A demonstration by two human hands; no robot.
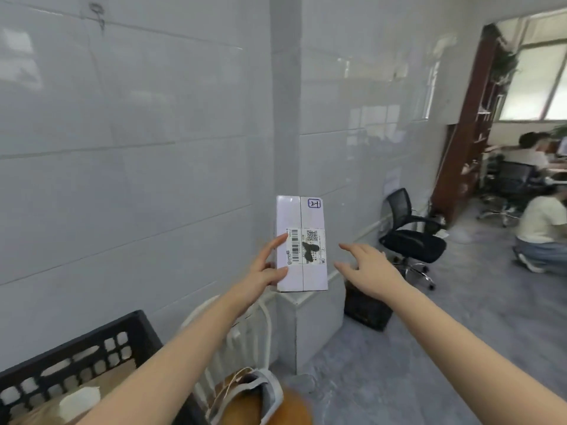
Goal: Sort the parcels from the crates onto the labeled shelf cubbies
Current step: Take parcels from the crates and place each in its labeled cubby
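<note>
**A:** Closest to the lens, bottom left, is the black crate point(92, 335). Past it, the left hand point(264, 271) grips the white parcel point(302, 243) by its left edge, thumb on the label, holding it up in front of the tiled wall.

**B:** And the right hand point(368, 268)?

**A:** Fingers spread, holding nothing, just off the parcel's right edge and not touching. The box's long axis is upright, so I'd guess that hand closes in sideways. The corner tag looks like 2-1. No shelf in shot.

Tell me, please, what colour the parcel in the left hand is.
The parcel is pale lilac, seen in the head view.
</note>
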